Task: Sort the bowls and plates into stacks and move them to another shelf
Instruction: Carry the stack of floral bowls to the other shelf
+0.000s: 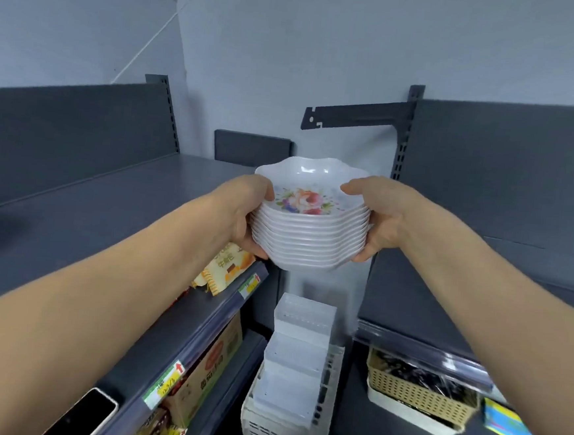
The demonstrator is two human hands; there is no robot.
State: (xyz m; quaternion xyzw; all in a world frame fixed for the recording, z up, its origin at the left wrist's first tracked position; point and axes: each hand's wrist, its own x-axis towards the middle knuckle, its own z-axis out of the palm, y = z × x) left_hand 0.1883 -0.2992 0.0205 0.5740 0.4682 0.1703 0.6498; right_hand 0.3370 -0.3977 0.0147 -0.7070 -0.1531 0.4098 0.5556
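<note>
I held the stack point(308, 232) in mid-air over the gap between two shelf units, touching neither the left shelf point(90, 208) nor the right shelf point(479, 284). My left hand point(245, 210) was curled round its left side and my right hand point(378, 217) round its right. Each thumb was hooked over the rim of the top bowl point(310, 191). The fingers seemed to be tucked beneath the lowest bowl, though their tips were hidden under the base.

By my reckoning the bowls were melamine or a similar hard plastic: white, glossy and thin-walled, with scalloped rims and a flower print in the well of the top one. About ten were nested closely, their edges showing as even ridges. I judged such a pile to be light for its bulk, stiff, and unlikely to shatter. But smooth bowls slide on one another, so a tilt could fan the upper ones off. The safe hold was the one I had: pressure from both sides, support from below, thumbs pinning the top, and the stack kept level.

Both shelves were flat, matte, dark grey metal. Lower down were a snack packet point(226, 267), clear plastic boxes point(300, 338) in a white crate, and a woven-look basket point(419, 389).
</note>
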